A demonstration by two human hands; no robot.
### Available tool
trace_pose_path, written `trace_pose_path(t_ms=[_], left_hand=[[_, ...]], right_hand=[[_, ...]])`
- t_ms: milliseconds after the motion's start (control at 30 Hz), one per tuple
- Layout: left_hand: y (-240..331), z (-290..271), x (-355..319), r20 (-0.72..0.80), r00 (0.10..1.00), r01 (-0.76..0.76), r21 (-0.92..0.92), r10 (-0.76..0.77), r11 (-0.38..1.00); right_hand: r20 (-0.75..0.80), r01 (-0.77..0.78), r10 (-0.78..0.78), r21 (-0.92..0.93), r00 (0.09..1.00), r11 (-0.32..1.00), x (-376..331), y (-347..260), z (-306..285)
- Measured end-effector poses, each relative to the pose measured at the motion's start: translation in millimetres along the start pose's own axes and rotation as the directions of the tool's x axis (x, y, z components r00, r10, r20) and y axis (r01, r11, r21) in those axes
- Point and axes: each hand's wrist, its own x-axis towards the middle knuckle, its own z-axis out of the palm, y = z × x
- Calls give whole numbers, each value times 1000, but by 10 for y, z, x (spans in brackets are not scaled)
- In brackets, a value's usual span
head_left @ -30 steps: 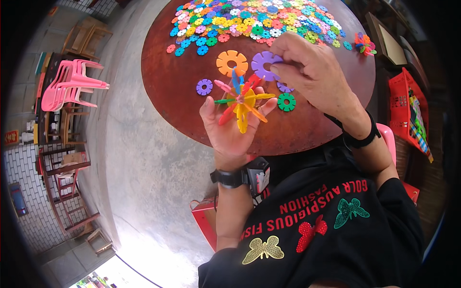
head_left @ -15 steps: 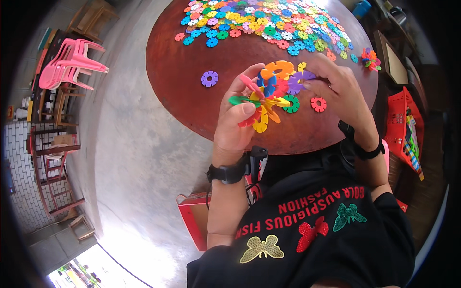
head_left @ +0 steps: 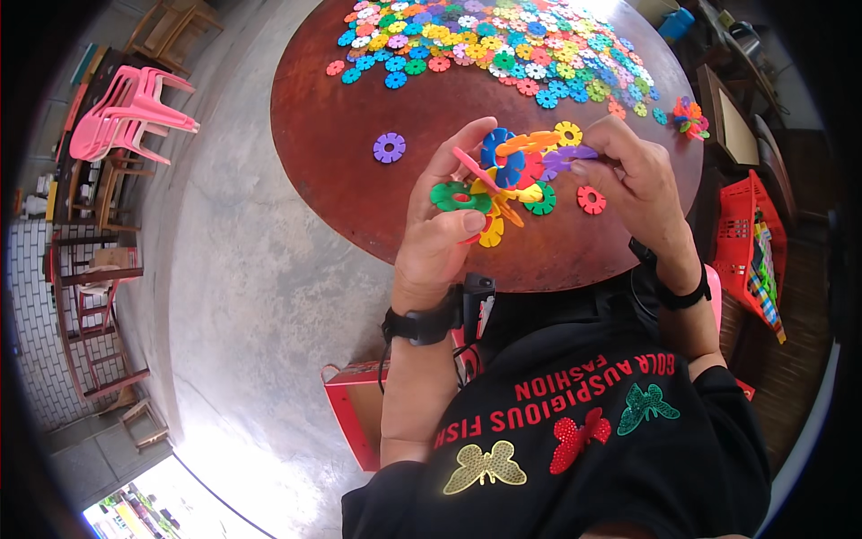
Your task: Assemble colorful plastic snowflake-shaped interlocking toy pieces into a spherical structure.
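Observation:
My left hand (head_left: 437, 220) is closed around a cluster of interlocking plastic flower discs (head_left: 510, 162), with its thumb by a green disc (head_left: 460, 197). Blue, orange, pink, red and yellow discs stick out of the cluster at various angles. In my right hand (head_left: 636, 180) a purple disc (head_left: 564, 162) is pinched between thumb and fingers, tilted nearly edge-on. Its far edge meets the cluster's right side; whether the two are joined I cannot tell. Close by on the table are a red disc (head_left: 591, 199), a green disc (head_left: 541, 201) and a yellow disc (head_left: 568, 134).
Many loose coloured discs (head_left: 503, 45) cover the far part of the round brown table (head_left: 332, 180). One purple disc (head_left: 390, 147) lies apart at left. A finished-looking disc ball (head_left: 690, 119) sits at the right edge. A red basket (head_left: 738, 234) stands right, pink stacked chairs (head_left: 126, 117) far left.
The cluster has turned in my left hand, so its green disc now faces up more and its orange one looks flatter. The purple disc has tilted in my right hand, uncovering more of the yellow disc.

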Motion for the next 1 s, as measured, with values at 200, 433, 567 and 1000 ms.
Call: trace_pose_path(t_ms=[200,433,567,1000], left_hand=[[-2,-6,5,11,1000,16,0,-16,1000],[-17,17,-27,-15,996,83,-82,-85,993],[-64,-27,-41,-54,993,101,-115,-108,988],[-89,-73,-15,20,989,145,-209,-144,967]], right_hand=[[20,-33,32,33,999,999,-5,-69,-12],[34,-14,12,61,999,998,-27,-68,-48],[20,131,-131,-14,991,991,-15,-79,-53],[-26,142,-143,-46,989,989,-21,-129,-82]])
